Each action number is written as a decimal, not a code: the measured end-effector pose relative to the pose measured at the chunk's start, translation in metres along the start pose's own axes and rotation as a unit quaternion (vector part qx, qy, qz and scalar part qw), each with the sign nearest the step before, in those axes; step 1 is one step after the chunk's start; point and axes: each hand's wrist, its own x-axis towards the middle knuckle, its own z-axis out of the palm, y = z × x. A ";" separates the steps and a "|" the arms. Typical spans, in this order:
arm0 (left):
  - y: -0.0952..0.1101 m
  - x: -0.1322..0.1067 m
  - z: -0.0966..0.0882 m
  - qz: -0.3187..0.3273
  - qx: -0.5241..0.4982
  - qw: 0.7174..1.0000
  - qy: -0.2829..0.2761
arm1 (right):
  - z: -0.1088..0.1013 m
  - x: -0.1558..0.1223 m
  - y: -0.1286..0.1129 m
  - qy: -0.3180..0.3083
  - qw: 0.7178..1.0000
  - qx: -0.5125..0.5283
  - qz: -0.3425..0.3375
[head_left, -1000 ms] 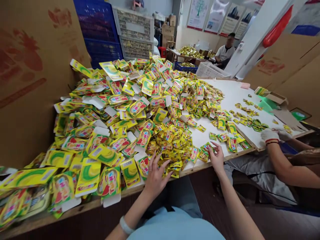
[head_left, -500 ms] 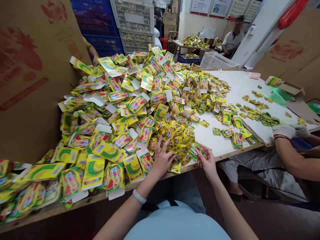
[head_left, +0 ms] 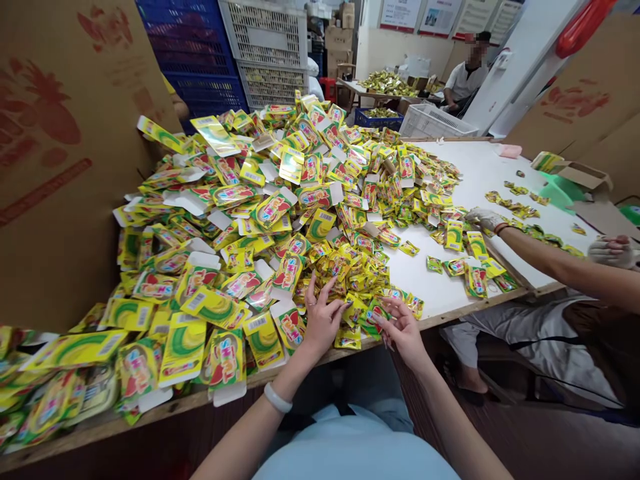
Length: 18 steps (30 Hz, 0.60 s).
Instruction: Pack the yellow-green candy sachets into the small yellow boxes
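A big heap of yellow-green flat cartons (head_left: 225, 220) and small yellow sachets (head_left: 350, 267) covers the white table (head_left: 425, 293). My left hand (head_left: 323, 320) rests on the sachets at the front edge, fingers spread over them. My right hand (head_left: 403, 330) is just to its right, fingers curled around a few small sachets (head_left: 375, 313) at the table's edge. Both hands are close together, nearly touching the same cluster of sachets.
A co-worker's gloved hand (head_left: 483, 219) reaches onto the table from the right; their other gloved hand (head_left: 613, 250) stays by the edge. Cardboard sheets (head_left: 55, 167) stand at left, crates (head_left: 265, 53) behind, an open box (head_left: 575, 177) at far right. Another person sits far back.
My hands have drawn closer together over the sachets near the front edge. The co-worker's gloved hand has reached leftward onto the table toward the cartons.
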 end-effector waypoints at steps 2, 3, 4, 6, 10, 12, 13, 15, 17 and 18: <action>0.003 -0.001 0.000 -0.007 -0.010 1.000 0.005 | 0.007 -0.001 0.001 -0.032 1.000 -0.001 0.000; 0.005 -0.002 0.000 -0.009 -0.016 1.000 0.005 | 0.011 0.000 0.002 -0.039 0.999 -0.007 -0.007; 0.007 -0.003 -0.001 -0.012 -0.022 1.000 0.005 | 0.014 0.000 0.004 -0.042 0.999 -0.018 -0.018; 0.010 -0.004 -0.003 -0.016 -0.035 0.999 0.004 | 0.018 0.002 0.007 -0.039 0.997 -0.060 -0.041; 0.013 -0.007 -0.008 -0.025 -0.049 0.998 0.008 | 0.020 0.007 0.005 -0.016 0.977 -0.186 -0.099; 0.012 -0.007 -0.011 -0.027 -0.050 0.998 0.010 | 0.019 0.010 0.001 0.008 0.960 -0.240 -0.145; 0.011 -0.007 -0.011 -0.026 -0.050 0.998 0.012 | 0.018 0.012 -0.001 0.015 0.952 -0.260 -0.161; 0.010 -0.007 -0.012 -0.025 -0.050 0.998 0.015 | 0.018 0.016 -0.002 0.004 0.946 -0.280 -0.161; 0.008 -0.007 -0.011 -0.031 -0.048 0.998 0.017 | 0.020 0.021 0.000 -0.027 0.954 -0.271 -0.125; 0.007 -0.007 -0.010 -0.037 -0.045 0.998 0.018 | 0.021 0.023 0.001 -0.040 0.959 -0.261 -0.103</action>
